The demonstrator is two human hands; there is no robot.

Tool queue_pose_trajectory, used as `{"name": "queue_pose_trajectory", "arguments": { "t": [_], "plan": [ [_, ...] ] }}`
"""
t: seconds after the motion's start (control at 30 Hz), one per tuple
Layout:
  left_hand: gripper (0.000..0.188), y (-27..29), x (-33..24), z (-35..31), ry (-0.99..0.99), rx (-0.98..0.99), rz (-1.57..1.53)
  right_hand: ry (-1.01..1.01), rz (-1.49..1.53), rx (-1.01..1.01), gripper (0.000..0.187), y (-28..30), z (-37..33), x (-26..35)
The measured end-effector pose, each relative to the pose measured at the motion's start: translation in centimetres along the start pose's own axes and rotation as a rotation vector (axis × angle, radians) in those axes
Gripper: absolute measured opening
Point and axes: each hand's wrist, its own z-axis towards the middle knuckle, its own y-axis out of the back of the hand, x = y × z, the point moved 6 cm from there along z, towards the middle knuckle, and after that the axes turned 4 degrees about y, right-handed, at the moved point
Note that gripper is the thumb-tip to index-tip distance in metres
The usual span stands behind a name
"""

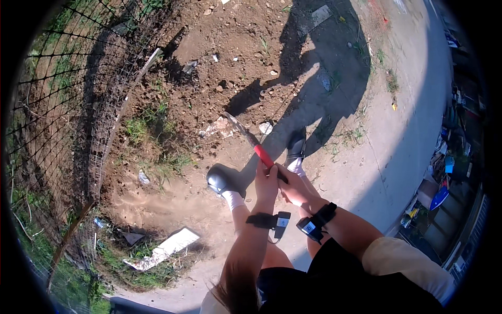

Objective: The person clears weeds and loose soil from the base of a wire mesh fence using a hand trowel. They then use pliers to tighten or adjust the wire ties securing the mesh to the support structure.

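Black left shoe stands near the tool, which slants over the dirt off the path's left edge; a slipping grip could drop it there. Its blade type is hard to tell. Left hand wraps the red handle; right hand, fingertips partly hidden, closes round its end.

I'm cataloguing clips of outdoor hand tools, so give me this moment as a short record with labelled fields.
Tool: red-handled tool with a narrow blade; exact kind unclear
Left hand: the left hand is closed on the handle
Right hand: the right hand is closed near the handle's rear end
Wrists: black strap with a small device on each
Ground: brown soil; paved strip at right
Left side: wire fence
Lower left: white board
Light: bright sun, strong shadows
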Motion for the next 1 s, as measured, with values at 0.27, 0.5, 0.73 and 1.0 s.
{"name": "queue_pose_trajectory", "arguments": {
  "t": [0.27,0.5,0.73,1.0],
  "plan": [
    [0.056,7.8,-1.3,-3.5,-0.006,-0.261,-0.228,0.227,-0.188,0.191,0.054,-6.0,1.0,1.9],
    [0.061,7.4,-8.0,-3.3,-0.163,-0.285,-0.277,0.488,-0.252,0.292,0.051,-4.6,1.9,11.4],
    [0.044,15.1,-4.0,-2.3,-0.476,-0.53,-0.329,0.709,-0.65,0.163,0.049,-12.6,11.0,10.2],
    [0.037,16.9,4.7,-4.0,-0.162,-0.799,-0.73,0.949,-0.97,0.032,0.027,-15.5,18.1,6.2]
  ]
}}
